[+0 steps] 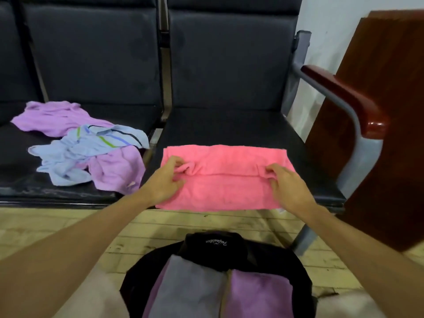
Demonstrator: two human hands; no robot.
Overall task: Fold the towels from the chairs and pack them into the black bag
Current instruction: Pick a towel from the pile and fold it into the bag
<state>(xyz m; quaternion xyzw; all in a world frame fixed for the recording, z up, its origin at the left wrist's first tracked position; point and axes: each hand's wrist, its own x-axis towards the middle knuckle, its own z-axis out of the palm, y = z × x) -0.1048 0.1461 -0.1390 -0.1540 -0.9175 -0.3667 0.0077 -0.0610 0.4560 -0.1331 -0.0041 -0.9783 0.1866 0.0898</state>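
A pink towel [224, 177] lies folded lengthwise on the right chair seat [229, 127]. My left hand [165, 180] pinches a bunched fold near the towel's left end. My right hand [286, 182] pinches the folded edge near its right end. On the left chair seat [20, 166] lies a crumpled heap: a purple towel [55, 118], a light blue striped towel [75, 154] and another purple towel [114, 173]. The open black bag [213, 249] sits on the floor below me, holding a folded grey towel [190, 285] and a folded purple towel [259, 292].
A red-brown wooden armrest [344, 97] on a grey metal frame borders the right chair. A dark wooden panel [390, 111] stands at the far right. Worn wooden floor [46, 226] stretches between the chairs and the bag.
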